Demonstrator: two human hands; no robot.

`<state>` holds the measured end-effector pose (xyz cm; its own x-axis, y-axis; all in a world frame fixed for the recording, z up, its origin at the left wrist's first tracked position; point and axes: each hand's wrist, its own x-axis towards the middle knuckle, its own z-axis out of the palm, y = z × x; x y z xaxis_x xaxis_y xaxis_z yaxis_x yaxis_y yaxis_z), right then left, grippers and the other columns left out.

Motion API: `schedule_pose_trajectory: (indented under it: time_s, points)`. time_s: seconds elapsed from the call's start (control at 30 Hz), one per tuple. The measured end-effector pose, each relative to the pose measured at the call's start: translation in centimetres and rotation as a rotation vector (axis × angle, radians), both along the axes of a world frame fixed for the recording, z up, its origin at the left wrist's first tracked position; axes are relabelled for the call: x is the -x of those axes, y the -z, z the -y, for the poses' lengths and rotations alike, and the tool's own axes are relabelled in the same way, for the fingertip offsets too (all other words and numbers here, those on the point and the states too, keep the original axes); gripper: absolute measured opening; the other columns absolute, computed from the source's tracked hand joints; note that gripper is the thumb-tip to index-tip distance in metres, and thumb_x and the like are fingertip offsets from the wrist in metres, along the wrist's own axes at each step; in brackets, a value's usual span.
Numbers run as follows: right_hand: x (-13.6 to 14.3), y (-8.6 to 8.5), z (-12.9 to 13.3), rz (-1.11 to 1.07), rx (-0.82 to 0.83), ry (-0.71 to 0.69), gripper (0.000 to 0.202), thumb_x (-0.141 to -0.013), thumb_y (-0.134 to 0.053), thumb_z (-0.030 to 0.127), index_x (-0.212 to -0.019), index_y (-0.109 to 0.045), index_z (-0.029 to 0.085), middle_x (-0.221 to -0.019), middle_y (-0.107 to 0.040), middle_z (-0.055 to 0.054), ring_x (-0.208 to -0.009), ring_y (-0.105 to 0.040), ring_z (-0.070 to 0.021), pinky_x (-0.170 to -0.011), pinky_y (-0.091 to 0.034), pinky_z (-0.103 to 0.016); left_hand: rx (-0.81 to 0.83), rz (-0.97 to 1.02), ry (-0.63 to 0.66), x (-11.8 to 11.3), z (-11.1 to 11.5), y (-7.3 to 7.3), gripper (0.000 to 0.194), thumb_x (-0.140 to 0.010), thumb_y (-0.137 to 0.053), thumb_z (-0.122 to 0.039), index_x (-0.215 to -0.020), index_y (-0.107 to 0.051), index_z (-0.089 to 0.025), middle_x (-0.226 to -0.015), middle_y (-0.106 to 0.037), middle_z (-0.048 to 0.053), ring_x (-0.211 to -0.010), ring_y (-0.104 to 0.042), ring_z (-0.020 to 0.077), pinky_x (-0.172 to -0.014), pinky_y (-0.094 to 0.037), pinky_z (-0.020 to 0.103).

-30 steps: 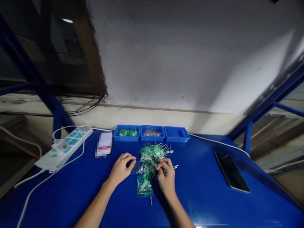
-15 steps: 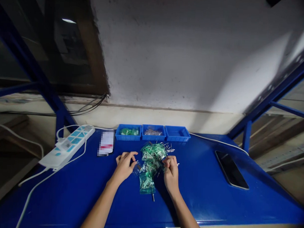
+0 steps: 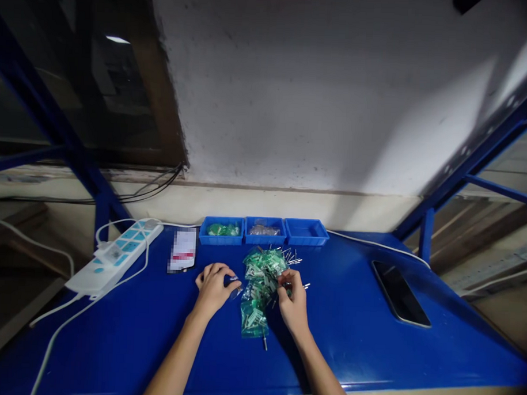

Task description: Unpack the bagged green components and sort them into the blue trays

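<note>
Change shows first at the left hand (image 3: 214, 290): its thumb and forefinger now look clamped on a small clear bag (image 3: 236, 293), which half a second ago lay against the heap of green packets (image 3: 263, 272), fingertips only at its edge. The bag has shifted slightly toward the left edge of the bench (image 3: 349, 333) and sits just beside the heap, around the bench's middle. That suggests it is being parted from the rest. The right hand (image 3: 294, 301), which stood a little nearer the right edge with its fingers folded, has come back to the heap's right side. Its fingers are bent, tips at the packets; whether they pinch anything I cannot tell. Both forearms (image 3: 185, 333) reach in over the front edge and slant inward; the back of the left hand faces up. A metal pin (image 3: 265, 342) pokes from the heap toward the front edge, and blue trays (image 3: 221, 240) line the back edge.
</note>
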<state>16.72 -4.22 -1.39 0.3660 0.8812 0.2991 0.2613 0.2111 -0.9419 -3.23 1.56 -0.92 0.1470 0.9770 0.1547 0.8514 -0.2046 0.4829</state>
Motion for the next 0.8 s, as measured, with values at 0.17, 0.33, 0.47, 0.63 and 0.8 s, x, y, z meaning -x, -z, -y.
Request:
schedule_pose_trajectory:
  time_s: [0.17,0.33,0.47,0.63,0.8]
  points:
    - [0.2,-0.4,-0.3,-0.014,0.026,-0.038,0.006,-0.078,-0.052,0.024,-0.079,-0.056,0.019,-0.074,-0.055,0.0,-0.069,-0.051,-0.0152,-0.064,-0.038,-0.026,-0.003,0.025,0.015,0.0,-1.1,-0.6,0.011,-0.079,-0.057,-0.031,-0.074,-0.063,-0.024,-0.096,-0.065,0.004,-0.102,-0.051,0.0284,-0.082,-0.037,0.045]
    - [0.5,-3.5,-4.5,-0.465,0.173,-0.303,0.029,-0.076,-0.058,0.048,-0.081,-0.056,0.02,-0.062,-0.053,0.003,-0.055,-0.049,-0.0124,-0.052,-0.034,-0.023,-0.197,0.234,0.201,-2.6,-3.8,-6.9,0.011,-0.084,-0.051,-0.03,-0.082,-0.056,-0.021,-0.083,-0.064,0.001,-0.075,-0.059,0.0166,-0.069,-0.042,0.028]
    - [0.2,-7.8,-8.4,-0.788,0.282,-0.498,0.045,-0.076,-0.049,0.063,-0.089,-0.057,0.02,-0.045,-0.047,0.006,-0.037,-0.041,-0.0102,-0.042,-0.03,-0.022,-0.239,0.268,0.448,-5.4,-4.9,-12.3,0.005,-0.082,-0.053,-0.024,-0.079,-0.055,-0.02,-0.082,-0.062,0.0,-0.073,-0.058,0.0145,-0.07,-0.043,0.027]
    - [-0.9,-11.8,-9.4,-0.665,0.164,-0.562,0.037,-0.078,-0.054,0.052,-0.095,-0.056,0.019,-0.052,-0.059,0.002,-0.04,-0.048,-0.0104,-0.045,-0.035,-0.022,-0.379,0.489,0.419,-6.6,-5.2,-14.0,0.004,-0.085,-0.048,-0.018,-0.082,-0.051,-0.019,-0.086,-0.058,0.002,-0.085,-0.057,0.0144,-0.075,-0.046,0.026]
    - [-1.3,-13.6,-8.7,-0.562,0.213,-0.647,0.037,-0.078,-0.058,0.047,-0.101,-0.056,0.018,-0.061,-0.063,-0.001,-0.045,-0.053,-0.0122,-0.048,-0.037,-0.024,-0.502,0.8,0.402,-7.7,-5.8,-12.8,0.005,-0.087,-0.048,-0.021,-0.083,-0.048,-0.018,-0.095,-0.057,0.006,-0.095,-0.057,0.0156,-0.08,-0.048,0.029]
